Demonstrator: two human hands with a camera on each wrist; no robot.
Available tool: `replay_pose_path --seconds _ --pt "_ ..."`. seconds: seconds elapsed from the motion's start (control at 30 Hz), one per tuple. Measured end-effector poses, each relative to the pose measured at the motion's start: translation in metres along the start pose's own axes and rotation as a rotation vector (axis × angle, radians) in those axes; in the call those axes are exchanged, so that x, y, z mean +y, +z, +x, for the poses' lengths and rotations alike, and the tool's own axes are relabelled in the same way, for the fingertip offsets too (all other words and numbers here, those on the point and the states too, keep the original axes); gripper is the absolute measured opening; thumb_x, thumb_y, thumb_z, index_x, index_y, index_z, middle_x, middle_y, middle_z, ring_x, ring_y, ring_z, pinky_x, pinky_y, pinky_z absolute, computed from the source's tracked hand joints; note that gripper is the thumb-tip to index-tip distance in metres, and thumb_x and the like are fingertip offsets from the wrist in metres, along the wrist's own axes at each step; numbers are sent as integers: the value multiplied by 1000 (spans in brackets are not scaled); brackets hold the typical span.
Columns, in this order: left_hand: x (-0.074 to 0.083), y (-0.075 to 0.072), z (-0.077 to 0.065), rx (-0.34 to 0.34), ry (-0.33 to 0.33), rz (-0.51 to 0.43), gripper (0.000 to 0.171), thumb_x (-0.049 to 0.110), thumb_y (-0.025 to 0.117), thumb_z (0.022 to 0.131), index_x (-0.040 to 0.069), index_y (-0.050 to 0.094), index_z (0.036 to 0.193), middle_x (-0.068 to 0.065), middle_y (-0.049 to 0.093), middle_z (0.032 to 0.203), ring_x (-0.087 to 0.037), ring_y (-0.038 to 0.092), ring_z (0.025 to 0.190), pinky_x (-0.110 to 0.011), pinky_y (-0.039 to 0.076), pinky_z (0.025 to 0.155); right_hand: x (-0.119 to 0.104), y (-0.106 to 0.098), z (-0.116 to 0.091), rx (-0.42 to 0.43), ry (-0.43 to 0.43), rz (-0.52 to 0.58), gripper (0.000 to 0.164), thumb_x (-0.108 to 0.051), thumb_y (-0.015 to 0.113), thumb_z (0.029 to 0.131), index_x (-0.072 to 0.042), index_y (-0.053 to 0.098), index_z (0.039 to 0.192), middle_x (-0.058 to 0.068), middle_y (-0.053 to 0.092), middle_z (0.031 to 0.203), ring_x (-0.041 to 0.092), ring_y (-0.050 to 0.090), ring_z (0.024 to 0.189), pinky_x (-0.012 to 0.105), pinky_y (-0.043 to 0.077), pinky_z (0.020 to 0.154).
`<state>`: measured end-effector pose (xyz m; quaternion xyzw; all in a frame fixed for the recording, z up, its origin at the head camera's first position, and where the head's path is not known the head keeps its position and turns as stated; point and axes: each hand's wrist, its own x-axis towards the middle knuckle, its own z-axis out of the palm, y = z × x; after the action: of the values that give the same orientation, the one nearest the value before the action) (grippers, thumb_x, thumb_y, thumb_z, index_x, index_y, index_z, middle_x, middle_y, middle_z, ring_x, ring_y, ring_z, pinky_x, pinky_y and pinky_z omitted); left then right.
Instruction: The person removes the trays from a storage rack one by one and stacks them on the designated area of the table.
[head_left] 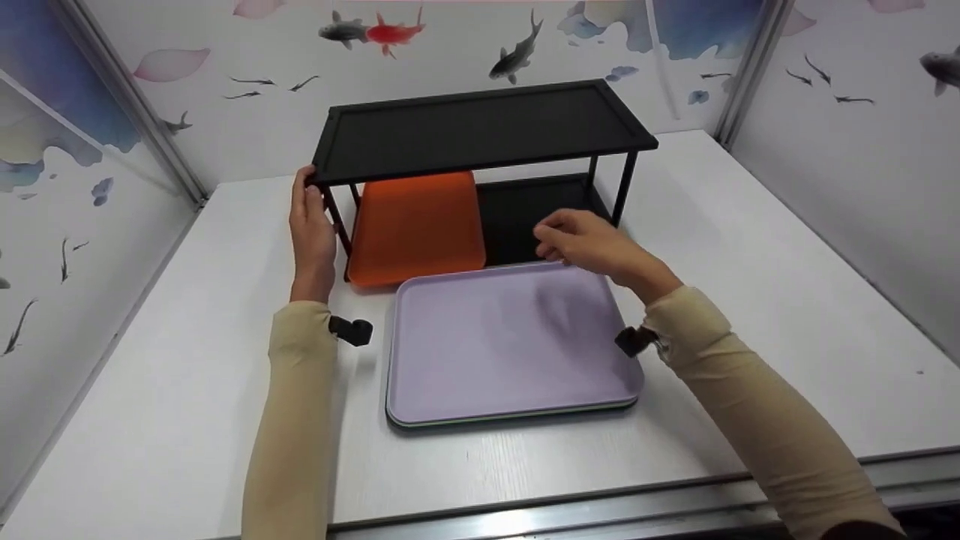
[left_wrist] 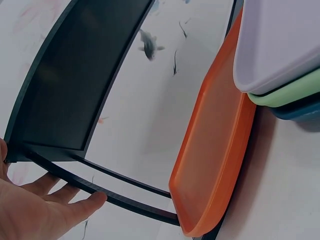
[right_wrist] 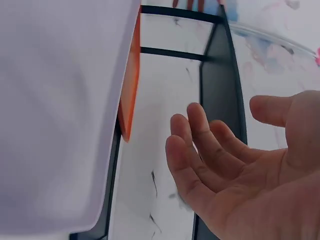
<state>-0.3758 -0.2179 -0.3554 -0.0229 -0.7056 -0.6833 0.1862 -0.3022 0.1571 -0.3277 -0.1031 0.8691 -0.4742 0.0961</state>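
A black two-tier rack (head_left: 487,135) stands on the table, and my left hand (head_left: 311,232) grips it at its front left corner. In the left wrist view, fingers (left_wrist: 90,205) of that hand lie about the rack's upright post. An orange tray (head_left: 420,229) sits on the left part of the lower shelf, its front end sticking out. In front of the rack lies a lilac tray (head_left: 510,345), stacked on a light green tray (left_wrist: 295,91) and a dark blue tray (left_wrist: 300,110). Loosely bent and holding nothing, my right hand (head_left: 589,244) hovers above the lilac tray's far right corner.
Beside the orange tray, the black lower shelf (head_left: 525,217) shows bare. The white table (head_left: 750,300) extends on both sides, with a metal rail (head_left: 540,517) along its front edge. Panels painted with fish (head_left: 517,52) enclose the back and sides.
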Motion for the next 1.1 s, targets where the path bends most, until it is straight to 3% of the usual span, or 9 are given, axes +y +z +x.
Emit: replay_pose_path --seconds 0.1,0.2,0.43,0.53,0.67,0.77,0.97,1.1 --pt "-2 -2 1 3 -1 -6 46 32 29 114 26 33 159 0 34 163 -18 35 146 -51 32 116 -16 12 22 -29 19 -86 41 -35 52 108 -4 59 133 17 69 120 28 63 111 42 50 99" --pt "-2 -3 1 3 8 3 46 32 28 114 24 33 159 0 34 163 -18 35 146 -47 30 118 -25 25 43 -41 58 -162 43 -38 52 107 -5 58 135 15 68 119 26 61 112 44 49 101" --pt "1 -3 0 3 8 -9 46 32 29 114 25 34 159 0 35 163 -19 35 146 -51 31 117 -31 54 77 -94 211 -271 46 -37 54 106 -3 52 137 12 64 120 26 60 111 44 49 101" --pt "10 0 -5 -1 2 -7 46 32 29 114 23 34 159 -1 35 163 -20 35 146 -53 32 116 -29 64 85 -125 256 -283 45 -34 58 104 -3 51 136 12 62 121 27 57 109 44 48 100" --pt "28 5 -15 -11 10 1 46 24 28 114 14 33 158 -7 33 164 -22 35 147 -46 30 120 -25 71 91 -119 296 -278 42 -28 63 102 -3 53 134 10 60 120 26 54 107 44 47 102" --pt "34 6 -18 -11 19 6 46 21 27 114 12 33 158 -8 32 165 -21 35 148 -40 28 122 -25 75 95 -108 306 -281 33 -21 65 100 -3 58 127 8 59 110 24 53 101 41 47 97" --pt "33 6 -16 -3 37 12 45 19 28 113 9 33 158 -10 33 164 -21 36 147 -39 29 122 -24 82 102 -67 314 -277 30 -17 68 99 -2 60 123 6 56 104 22 51 96 36 47 90" --pt "18 3 -11 0 32 6 46 21 28 114 12 33 158 -8 33 164 -20 35 148 -35 29 121 -19 87 103 -19 289 -316 19 -18 66 99 -4 61 111 7 57 102 22 52 92 37 48 85"
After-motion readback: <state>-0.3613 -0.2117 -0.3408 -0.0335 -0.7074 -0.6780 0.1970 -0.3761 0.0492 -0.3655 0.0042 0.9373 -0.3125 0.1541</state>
